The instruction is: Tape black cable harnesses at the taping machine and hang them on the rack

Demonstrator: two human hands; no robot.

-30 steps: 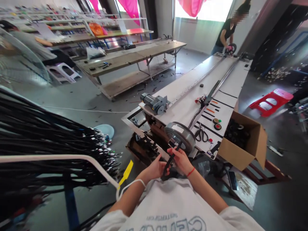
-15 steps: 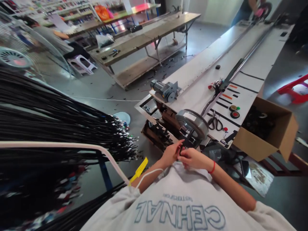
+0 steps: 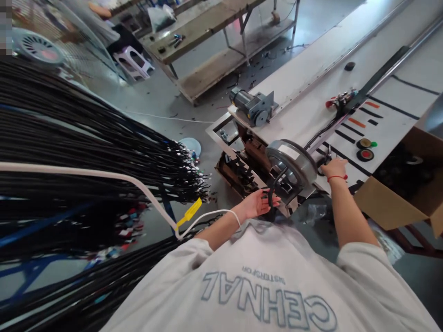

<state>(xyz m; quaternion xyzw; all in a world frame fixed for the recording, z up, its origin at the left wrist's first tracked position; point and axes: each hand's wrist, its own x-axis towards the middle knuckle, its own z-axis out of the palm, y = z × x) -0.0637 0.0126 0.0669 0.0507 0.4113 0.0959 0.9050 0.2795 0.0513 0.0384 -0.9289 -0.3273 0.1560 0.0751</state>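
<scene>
My left hand (image 3: 256,204) has its fingers curled around a black cable (image 3: 271,191), just in front of the grey ring-shaped wheel (image 3: 292,161) at the table's end. The cable runs up through the ring and along the table. To the right of the wheel, my right hand (image 3: 335,168) is closed on black-handled scissors (image 3: 328,156) at the table surface. My fingers hide most of the handles. Two small tape rolls (image 3: 365,154) lie just beyond that hand.
A grey motor (image 3: 251,106) sits on the table's left corner. An open cardboard box (image 3: 387,205) stands at the right. Black cables (image 3: 138,152) hang in a thick mass at the left, behind a pale bar (image 3: 104,173). Black and orange strips (image 3: 357,122) mark the tabletop.
My right hand has left the cable and moved right onto the scissors. My left hand stays at the cable. The view has shifted, with the table's far end now out of sight.
</scene>
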